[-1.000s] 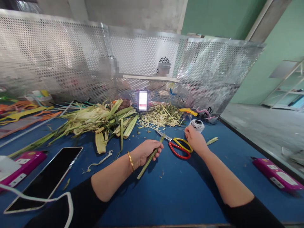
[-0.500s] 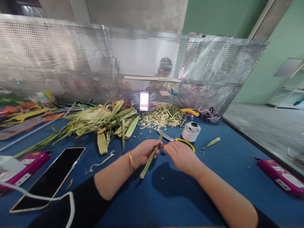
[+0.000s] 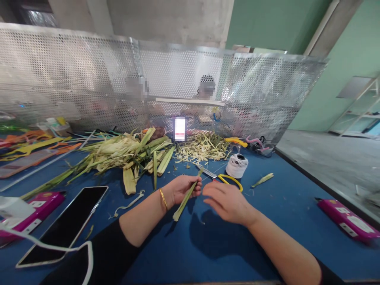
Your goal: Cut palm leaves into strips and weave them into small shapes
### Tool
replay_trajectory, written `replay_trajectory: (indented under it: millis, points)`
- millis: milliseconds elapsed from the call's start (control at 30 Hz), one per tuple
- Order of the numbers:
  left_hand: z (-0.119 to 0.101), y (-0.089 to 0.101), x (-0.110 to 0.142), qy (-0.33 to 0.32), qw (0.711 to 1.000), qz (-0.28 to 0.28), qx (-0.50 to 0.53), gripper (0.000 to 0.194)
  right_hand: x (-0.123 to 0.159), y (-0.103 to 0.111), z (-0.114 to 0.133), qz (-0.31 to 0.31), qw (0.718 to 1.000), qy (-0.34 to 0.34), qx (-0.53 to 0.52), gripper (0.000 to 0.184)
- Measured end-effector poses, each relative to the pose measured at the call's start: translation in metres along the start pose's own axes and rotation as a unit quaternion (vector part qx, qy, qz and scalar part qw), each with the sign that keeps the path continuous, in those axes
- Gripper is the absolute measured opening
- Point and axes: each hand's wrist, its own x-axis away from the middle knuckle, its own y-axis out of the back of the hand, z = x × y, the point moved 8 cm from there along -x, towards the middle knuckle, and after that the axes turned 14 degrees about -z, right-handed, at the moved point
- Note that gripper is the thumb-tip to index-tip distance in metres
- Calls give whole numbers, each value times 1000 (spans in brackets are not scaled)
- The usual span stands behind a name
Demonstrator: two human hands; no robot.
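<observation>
My left hand (image 3: 187, 189), with a gold bangle on its wrist, is closed on a narrow, folded green strip of corn husk (image 3: 183, 204). The husk slants from upper right to lower left across the palm. Just to the right is my right hand (image 3: 227, 200), apart from the husk, its thumb parted from the fingers and nothing visible in it. Beyond that hand lie yellow-handled scissors (image 3: 230, 181), blades pointing left, partly hidden by the fingers. A spool of white thread (image 3: 236, 166) stands behind the scissors.
A heap of husks (image 3: 118, 152) and a pile of trimmings (image 3: 204, 146) lie at the back, before a perforated metal screen (image 3: 178, 63). A phone (image 3: 63, 225) and a magenta device (image 3: 38, 209) are at left, another magenta device (image 3: 346, 217) at right. People sit behind the screen.
My right hand has drawn away from my left fingertips, and its thumb and fingers have parted. The left hand still grips the husk in nearly the same place.
</observation>
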Motion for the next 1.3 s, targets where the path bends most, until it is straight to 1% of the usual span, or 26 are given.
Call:
replay_trajectory:
  millis: [33, 67, 100, 133, 167, 200, 233, 267, 300, 333, 400, 467, 533, 600, 633, 700, 767, 800, 833, 867, 933, 1000, 1100, 1233, 1267, 1300]
  points:
    - [-2, 3, -1, -8, 1000, -8, -1, 24, -2, 12, -17, -43, 998, -47, 27, 17]
    - [-4, 5, -1, -16, 1000, -17, -4, 23, -2, 29, -40, -107, 982, -123, 99, 17]
    - [-5, 8, -2, -23, 999, -25, -7, 23, 2, 45, -64, -148, 951, -200, 185, 21]
    - [-6, 10, -3, -29, 999, -33, -10, 22, 6, 56, -85, -159, 914, -264, 263, 34]
    - [-7, 11, -4, -34, 999, -39, -12, 22, 10, 60, -104, -135, 885, -316, 315, 50]
    - [-8, 12, -4, -37, 998, -43, -15, 22, 14, 59, -121, -88, 864, -357, 344, 61]
    - [-8, 13, -4, -40, 998, -47, -17, 22, 19, 55, -136, -38, 845, -395, 359, 68]
    - [-8, 13, -4, -42, 998, -49, -19, 22, 25, 51, -148, 9, 828, -428, 363, 70]
    - [-9, 14, -4, -43, 998, -51, -20, 22, 29, 46, -158, 53, 818, -449, 356, 70]
    - [-9, 14, -4, -45, 997, -53, -22, 22, 33, 41, -165, 87, 813, -462, 344, 67]
    - [-11, 14, -3, -48, 997, -58, -24, 22, 38, 36, -175, 130, 818, -463, 315, 58]
    - [-13, 16, -3, -52, 996, -62, -24, 22, 39, 38, -182, 149, 835, -445, 287, 47]
    - [-15, 18, -3, -54, 996, -65, -24, 22, 39, 44, -188, 162, 856, -418, 257, 47]
    - [-17, 20, -3, -56, 996, -68, -23, 21, 40, 52, -190, 166, 869, -399, 239, 53]
    - [-17, 20, -3, -56, 996, -69, -23, 21, 41, 57, -188, 157, 875, -391, 240, 53]
    - [-18, 21, -4, -54, 996, -68, -23, 20, 38, 65, -175, 99, 891, -362, 256, 47]
    - [-17, 21, -5, -51, 996, -63, -25, 20, 33, 68, -147, 7, 918, -299, 260, 35]
    - [-17, 21, -5, -50, 997, -61, -25, 19, 35, 59, -134, 12, 930, -279, 237, 28]
    - [-17, 21, -5, -50, 997, -59, -25, 19, 40, 41, -122, 67, 940, -270, 196, 24]
    - [-16, 21, -5, -49, 997, -59, -25, 19, 48, 22, -112, 135, 938, -270, 168, 24]
    - [-16, 21, -5, -48, 997, -58, -22, 19, 56, 4, -98, 167, 932, -276, 167, 30]
    - [-15, 21, -6, -48, 997, -57, -21, 19, 61, -6, -91, 190, 927, -280, 165, 31]
    - [-16, 21, -6, -48, 997, -52, -18, 18, 68, -5, -88, 222, 916, -292, 161, 40]
    - [-17, 22, -7, -52, 997, -52, -13, 17, 83, 21, -85, 251, 896, -334, 152, 65]
    - [-17, 23, -8, -53, 997, -54, -13, 17, 91, 28, -86, 258, 880, -379, 128, 67]
    - [-18, 24, -8, -54, 997, -56, -14, 17, 100, 35, -87, 262, 859, -429, 100, 65]
